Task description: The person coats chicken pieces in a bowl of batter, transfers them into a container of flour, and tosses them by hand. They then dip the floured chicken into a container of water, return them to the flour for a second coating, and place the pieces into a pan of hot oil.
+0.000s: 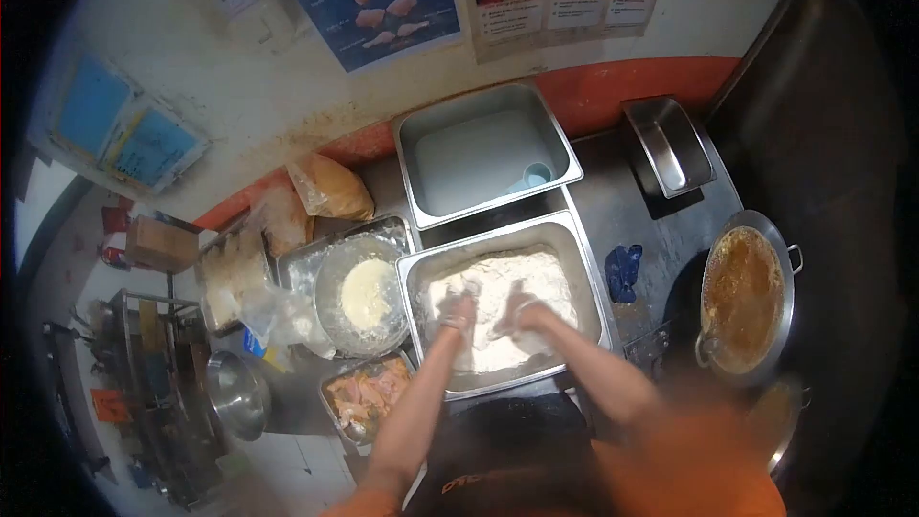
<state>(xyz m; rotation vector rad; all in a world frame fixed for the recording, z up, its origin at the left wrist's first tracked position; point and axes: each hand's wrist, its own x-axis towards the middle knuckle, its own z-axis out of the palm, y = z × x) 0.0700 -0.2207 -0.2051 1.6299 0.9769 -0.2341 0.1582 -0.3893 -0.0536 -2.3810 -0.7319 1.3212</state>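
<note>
Both of my hands are in a deep steel pan (412, 289) of white flour (493, 282). My left hand (459, 309) is at the left side of the flour, dusted white and blurred by motion. My right hand (517, 314) lies a little to the right of it, also floury and blurred. The fingers of both hands are smeared, so whether they hold anything cannot be made out. Left of the pan is a steel bowl (335, 302) with pale batter (366, 294). Below the bowl, a tray of raw meat (369, 393) sits near my left forearm.
Behind the flour stands a steel pan of water (469, 158) with a blue cup (536, 174). Rightward are a blue cloth (623, 273), an empty steel pan (667, 148) and a wide pan of brown liquid (742, 297). Bags (330, 189) and a metal bowl (237, 394) are leftward.
</note>
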